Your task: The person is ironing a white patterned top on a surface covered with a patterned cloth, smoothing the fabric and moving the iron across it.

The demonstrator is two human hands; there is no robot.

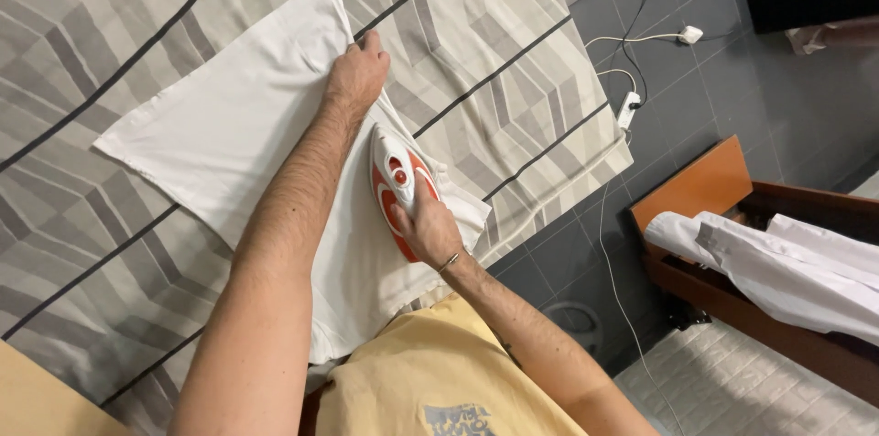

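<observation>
White cloth (229, 125) lies flat on the grey patterned cover (82, 51). The left hand (355, 77) presses it with fingers spread, keeping it taut; just behind them the right hand (426, 227) grips the orange-and-white iron (396, 181), soleplate down on the fabric.

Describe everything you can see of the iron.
The iron is a white and orange-red household steam iron, plastic-bodied by the look of it, with a round red dial on top. It lies soleplate down on the white garment, its pointed nose aimed away from the person. The right hand grips its handle, covering the rear part. The left hand presses the cloth flat beyond it, not touching it. Its soleplate is hidden, and its cord cannot be traced for certain.
</observation>
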